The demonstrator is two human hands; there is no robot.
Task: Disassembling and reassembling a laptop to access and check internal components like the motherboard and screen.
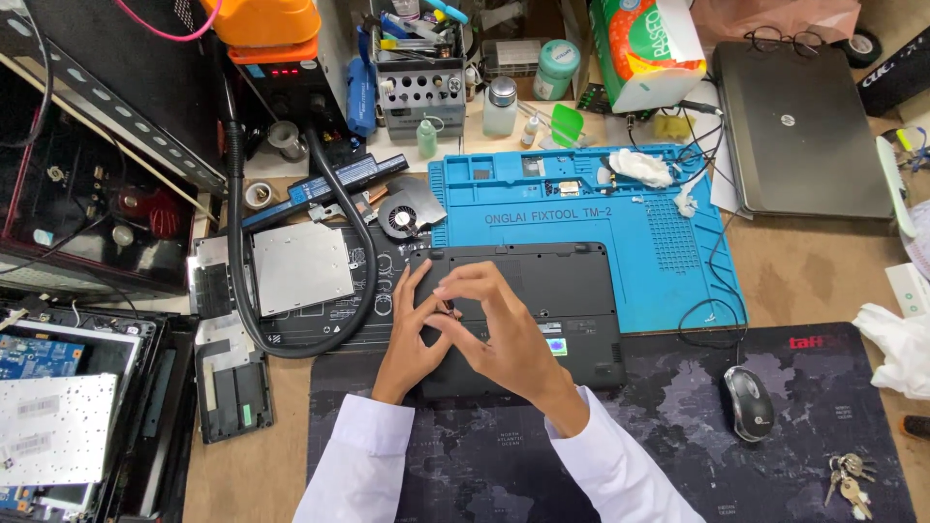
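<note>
Head view: hands meet over a black plastic laptop base (552, 300), lying underside up, its far part on the blue silicone repair mat (659, 242) and its near part on the dark printed desk mat (678, 426).
Left hand (412, 329): fingers spread and lying flat on the base's left part, thumb raised toward the other hand; it grips nothing that shows.
Right hand (494, 324): fingertips pinched together around a small dark item (449, 308), too small to tell what it is, held just above the base's left half.
Base relative to hands: directly beneath both, stretching out to the right of them.
Edges: left edge of the base lies just beside a thick black hose (237, 261) looping over a silver drive bay (300, 266); a small round fan (399, 219) sits near the far left corner.
Open room: bare desk mat to the right, as far as the grey computer mouse (748, 402) and a bunch of keys (848, 479), both well apart from the hands.
</note>
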